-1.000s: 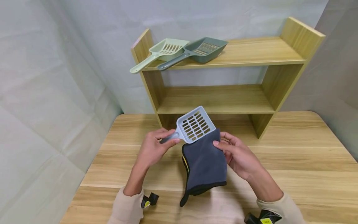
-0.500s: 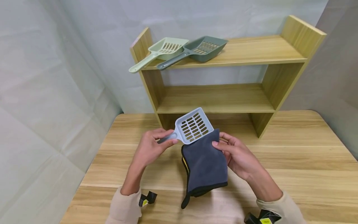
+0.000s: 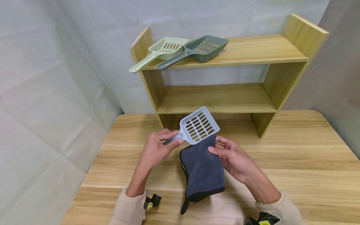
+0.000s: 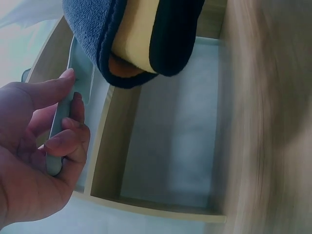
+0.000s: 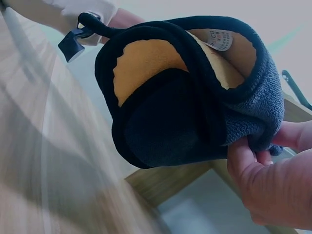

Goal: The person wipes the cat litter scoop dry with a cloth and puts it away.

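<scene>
My left hand [image 3: 157, 147] grips the handle of a light blue-grey litter scoop [image 3: 198, 126], its slotted pan tilted up and pointing right. In the left wrist view the fingers [image 4: 68, 141] curl round that handle. My right hand [image 3: 234, 159] pinches the upper right edge of a folded dark grey cloth [image 3: 203, 168]. The cloth hangs in front of the scoop's lower edge; whether they touch is hard to tell. From the right wrist view, the cloth [image 5: 170, 112] shows a yellow inner side, black edging, a hanging loop and a white label.
A wooden shelf unit [image 3: 216, 109] stands at the back of the wooden table [image 3: 303, 175]. On its top shelf lie a pale green scoop [image 3: 168, 48] and a dark green scoop [image 3: 206, 48], their handles jutting over the front edge. Pale fabric walls [image 3: 50, 93] enclose the table.
The scoop has shifted slightly right and up with my left hand. My right hand and the cloth have moved a little left and down, uncovering more of the scoop's lower corner.
</scene>
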### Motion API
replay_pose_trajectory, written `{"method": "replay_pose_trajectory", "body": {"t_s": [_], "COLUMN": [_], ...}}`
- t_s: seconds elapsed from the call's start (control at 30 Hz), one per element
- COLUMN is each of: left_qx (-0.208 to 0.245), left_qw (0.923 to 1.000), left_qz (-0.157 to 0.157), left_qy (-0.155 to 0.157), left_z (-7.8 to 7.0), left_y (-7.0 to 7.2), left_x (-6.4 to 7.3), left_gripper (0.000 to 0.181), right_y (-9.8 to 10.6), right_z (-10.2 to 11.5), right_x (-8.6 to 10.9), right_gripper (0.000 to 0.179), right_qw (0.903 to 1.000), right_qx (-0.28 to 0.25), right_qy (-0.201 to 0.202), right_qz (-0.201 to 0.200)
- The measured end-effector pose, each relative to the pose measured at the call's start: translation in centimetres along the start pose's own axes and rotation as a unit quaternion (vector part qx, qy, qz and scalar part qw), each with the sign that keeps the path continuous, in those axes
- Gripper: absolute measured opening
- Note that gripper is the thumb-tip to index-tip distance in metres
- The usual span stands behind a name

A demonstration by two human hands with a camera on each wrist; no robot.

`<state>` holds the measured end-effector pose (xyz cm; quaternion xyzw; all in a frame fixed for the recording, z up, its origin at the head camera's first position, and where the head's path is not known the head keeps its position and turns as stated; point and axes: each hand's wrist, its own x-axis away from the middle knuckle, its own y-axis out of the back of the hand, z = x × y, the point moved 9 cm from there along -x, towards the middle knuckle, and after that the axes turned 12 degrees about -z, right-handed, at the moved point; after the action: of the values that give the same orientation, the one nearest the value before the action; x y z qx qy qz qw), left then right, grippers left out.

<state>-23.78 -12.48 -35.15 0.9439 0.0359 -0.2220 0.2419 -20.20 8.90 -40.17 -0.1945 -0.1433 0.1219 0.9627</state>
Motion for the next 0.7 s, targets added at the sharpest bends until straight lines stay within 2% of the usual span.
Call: {"method": "replay_pose_trajectory", "body": {"t_s": [0.37,0.5,0.7], "left_qx": [0.001,-0.006,-0.023], "left_qw": [1.0000,0.9998,0.9994], "left_qz": [0.001,0.002,-0.004], "left_qy": [0.009,0.017,0.025], "left_z": [-0.1,-0.2,-0.3], "left_y": [-0.6,-0.6,0.0], "left_x": [0.3,0.2,0.2], "left_gripper": [0.041,0.042,0.040], "right_y": [-0.2,-0.7,-1.4], "right_z": [-1.1,-1.7,-2.3], "right_x": [-0.1,0.0,0.2], "right_gripper": [0.026,0.027,0.044], "right_qw": [0.9988,0.9967,0.9887], "right_qx": [0.046,0.071,0.121], "right_qy": [-0.014,-0.024,-0.023], "right_qz": [-0.005,0.032,0.086]}}
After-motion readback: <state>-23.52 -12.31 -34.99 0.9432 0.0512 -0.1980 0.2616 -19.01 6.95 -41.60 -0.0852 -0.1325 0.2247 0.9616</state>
